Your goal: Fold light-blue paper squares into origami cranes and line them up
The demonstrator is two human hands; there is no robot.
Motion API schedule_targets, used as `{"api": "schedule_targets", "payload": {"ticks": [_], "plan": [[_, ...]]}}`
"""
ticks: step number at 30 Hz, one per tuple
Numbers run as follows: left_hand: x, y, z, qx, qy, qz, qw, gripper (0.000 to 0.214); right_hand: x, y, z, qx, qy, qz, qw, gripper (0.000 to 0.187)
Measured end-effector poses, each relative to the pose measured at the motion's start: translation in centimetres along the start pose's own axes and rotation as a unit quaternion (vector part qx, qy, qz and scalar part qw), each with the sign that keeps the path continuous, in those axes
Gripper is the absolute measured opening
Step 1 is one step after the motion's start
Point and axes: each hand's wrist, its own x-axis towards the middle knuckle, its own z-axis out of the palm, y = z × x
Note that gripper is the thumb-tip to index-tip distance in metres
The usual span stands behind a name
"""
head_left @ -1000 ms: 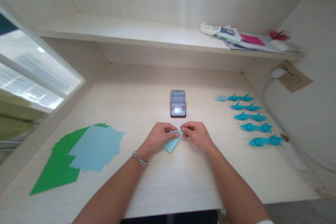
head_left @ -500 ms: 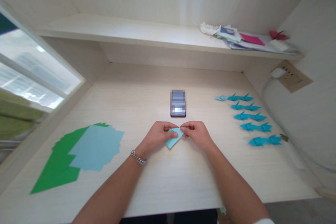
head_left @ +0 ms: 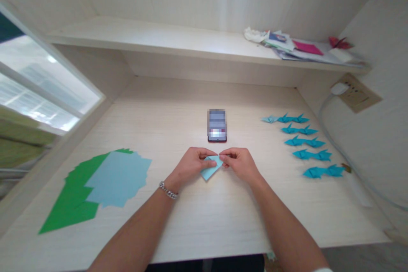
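A small folded piece of light blue paper [head_left: 209, 172] is held between both hands, low over the middle of the desk. My left hand [head_left: 194, 164] grips its left part, thumb lying on top and fingers along the far side. With thumb and fingertips, my right hand [head_left: 239, 162] pinches the paper's upper right corner. The fingertips of both hands nearly meet at the far edge. A phone [head_left: 217, 139] lies just beyond the hands, its screen blurred out. Underneath, the paper's folds are hidden by the fingers.
Fanned green sheets [head_left: 63, 208] and light blue sheets [head_left: 119, 178] lie at the left. Several rows of folded blue paper cranes [head_left: 312, 155] stand at the right, near a white cable [head_left: 338, 148]. Above runs a shelf [head_left: 153, 40] with papers [head_left: 282, 42].
Both hands keep their hold on the folded paper, almost unmoved. The whole view has shifted very slightly.
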Motion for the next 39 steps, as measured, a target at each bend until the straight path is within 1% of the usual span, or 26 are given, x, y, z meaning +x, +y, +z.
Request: {"api": "schedule_targets", "payload": {"ticks": [4,7,13,17,28,31,36,39], "plan": [[0.1,-0.2,0.0,-0.004,-0.007,-0.006,1.000,0.038,-0.1,0.1,0.2,-0.018,0.007,-0.003,1.000,0.019],[0.1,-0.3,0.0,0.002,-0.008,0.000,1.000,0.036,-0.1,0.0,0.3,-0.032,0.009,-0.013,0.999,0.019],[0.2,-0.2,0.5,0.055,0.022,0.020,0.998,0.029,-0.3,-0.4,0.5,-0.052,0.011,-0.020,0.998,0.019],[0.2,-0.2,0.5,0.063,0.029,0.023,0.997,0.029,-0.3,-0.5,0.5,-0.055,0.010,-0.018,0.998,0.019],[-0.1,0.1,0.4,0.015,0.021,0.013,1.000,0.024,-0.1,-0.2,0.7,0.004,0.002,-0.002,1.000,0.015],[-0.2,0.3,0.5,0.026,0.032,0.008,0.999,0.022,0.0,0.0,0.6,0.022,0.001,-0.005,1.000,0.016],[-0.1,0.2,0.7,0.062,0.052,0.035,0.996,0.021,0.3,0.7,0.5,0.055,-0.022,0.009,0.998,0.022],[-0.1,0.0,0.8,0.087,0.046,0.051,0.994,0.022,0.3,0.6,0.3,0.030,-0.031,-0.003,0.999,0.025]]}}
